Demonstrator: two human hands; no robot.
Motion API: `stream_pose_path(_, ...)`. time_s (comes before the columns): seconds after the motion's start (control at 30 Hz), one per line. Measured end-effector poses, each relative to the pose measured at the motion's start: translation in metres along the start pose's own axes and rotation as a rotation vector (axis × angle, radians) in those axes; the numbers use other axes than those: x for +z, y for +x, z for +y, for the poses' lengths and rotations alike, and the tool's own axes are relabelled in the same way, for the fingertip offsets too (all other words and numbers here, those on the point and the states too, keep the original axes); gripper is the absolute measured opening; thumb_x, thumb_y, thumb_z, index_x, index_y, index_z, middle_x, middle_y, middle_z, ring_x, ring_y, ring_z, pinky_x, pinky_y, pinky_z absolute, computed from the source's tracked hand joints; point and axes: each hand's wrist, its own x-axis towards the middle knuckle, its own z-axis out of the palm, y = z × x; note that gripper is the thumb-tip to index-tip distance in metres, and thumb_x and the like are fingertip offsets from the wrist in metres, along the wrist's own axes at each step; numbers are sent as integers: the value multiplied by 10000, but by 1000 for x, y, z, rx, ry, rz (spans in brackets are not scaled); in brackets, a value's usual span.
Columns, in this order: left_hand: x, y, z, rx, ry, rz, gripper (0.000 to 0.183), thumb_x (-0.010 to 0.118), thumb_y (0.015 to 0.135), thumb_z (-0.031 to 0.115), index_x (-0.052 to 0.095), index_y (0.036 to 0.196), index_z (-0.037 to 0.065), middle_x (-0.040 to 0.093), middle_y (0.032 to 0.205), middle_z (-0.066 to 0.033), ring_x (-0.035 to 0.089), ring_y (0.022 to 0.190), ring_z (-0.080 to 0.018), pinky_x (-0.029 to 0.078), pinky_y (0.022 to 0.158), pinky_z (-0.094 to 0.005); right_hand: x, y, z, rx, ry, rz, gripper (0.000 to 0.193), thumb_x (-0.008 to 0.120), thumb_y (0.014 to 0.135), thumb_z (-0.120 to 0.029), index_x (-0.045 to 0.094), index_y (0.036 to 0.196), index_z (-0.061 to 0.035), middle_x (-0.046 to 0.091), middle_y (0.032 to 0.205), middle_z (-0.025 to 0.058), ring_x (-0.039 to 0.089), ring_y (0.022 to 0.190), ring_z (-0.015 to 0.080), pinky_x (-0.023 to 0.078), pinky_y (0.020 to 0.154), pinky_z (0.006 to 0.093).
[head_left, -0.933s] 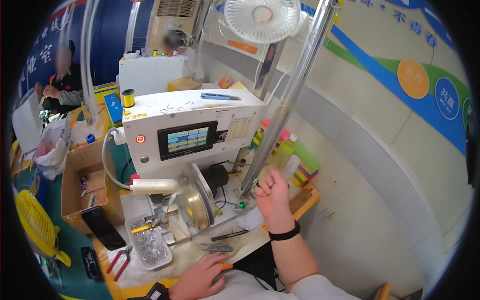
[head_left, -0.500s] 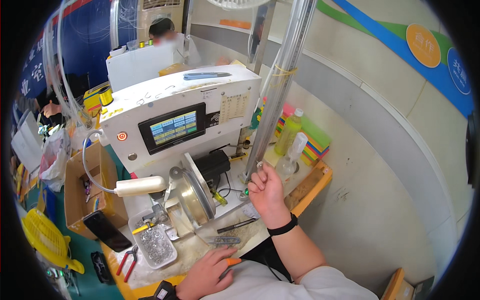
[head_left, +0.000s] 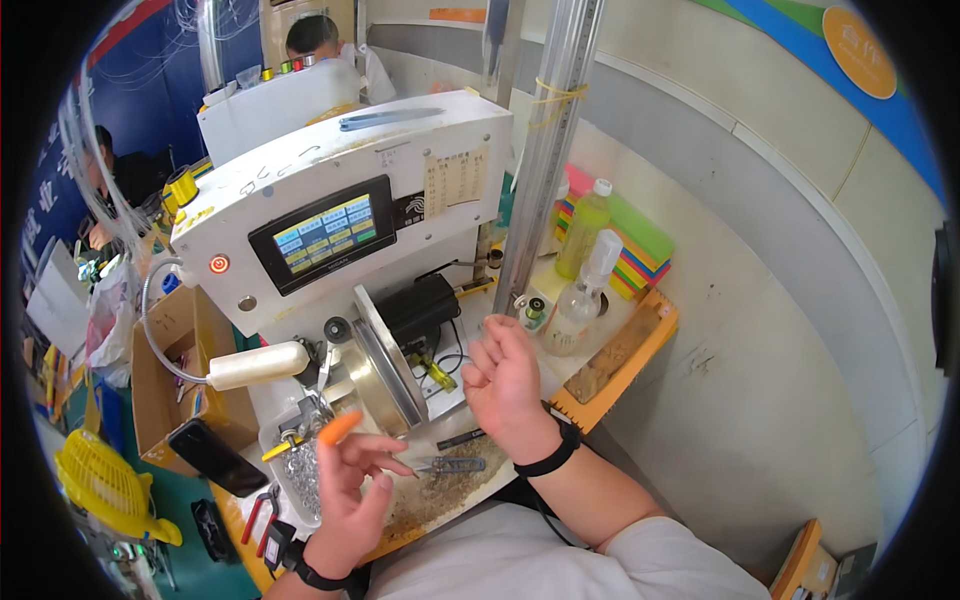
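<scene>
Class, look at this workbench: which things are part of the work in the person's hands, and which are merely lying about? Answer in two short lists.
In the work:
left hand, an orange-tipped finger raised
right hand, empty, half curled
white machine with round metal disc
tray of small metal parts

Lying about:
green drink bottle
clear spray bottle
black phone
yellow basket
red-handled pliers

— What do you have on your right hand?

— Nothing on the hand itself. You wear a plain black band round your right wrist, just right of the frame's centre, snug and narrow. Your forearm is bare from there to a white sleeve at the lower right.

— And your left hand?

— At the lower left of centre, you wear a black strap with a small dark block on it, like a watch. One fingertip has an orange cover. Your white top fills the bottom edge between both arms.
</scene>
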Motion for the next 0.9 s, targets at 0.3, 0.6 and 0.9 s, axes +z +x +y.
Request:
stream_pose_path(0.3,-1,17,0,-242,-255,-53,646,547,1057,203,245,1616,88,697,1146,-181,722,743,-196,464,631,-241,3,-34,48,-36,-431,-91,60,608,1079,-141,600,1062,-84,519,790,-51,450,689,51,367,639,228)
stream_pose_path(0.6,17,-5,-7,-151,35,-51,385,557,1054,93,488,1428,32,551,963,-26,484,780,-78,421,646,-234,-45,-113,31,-543,-929,-384,98,693,972,-62,597,957,-71,534,855,55,533,756,181,434,733,316)
stream_pose_path(0.9,46,14,0,-476,-163,-197,112,611,1074,80,629,1173,30,649,966,21,560,819,-27,439,720,-204,-63,-109,7,-888,-1294,-931,214,777,778,-92,590,881,-83,524,781,72,545,698,301,415,643,410)
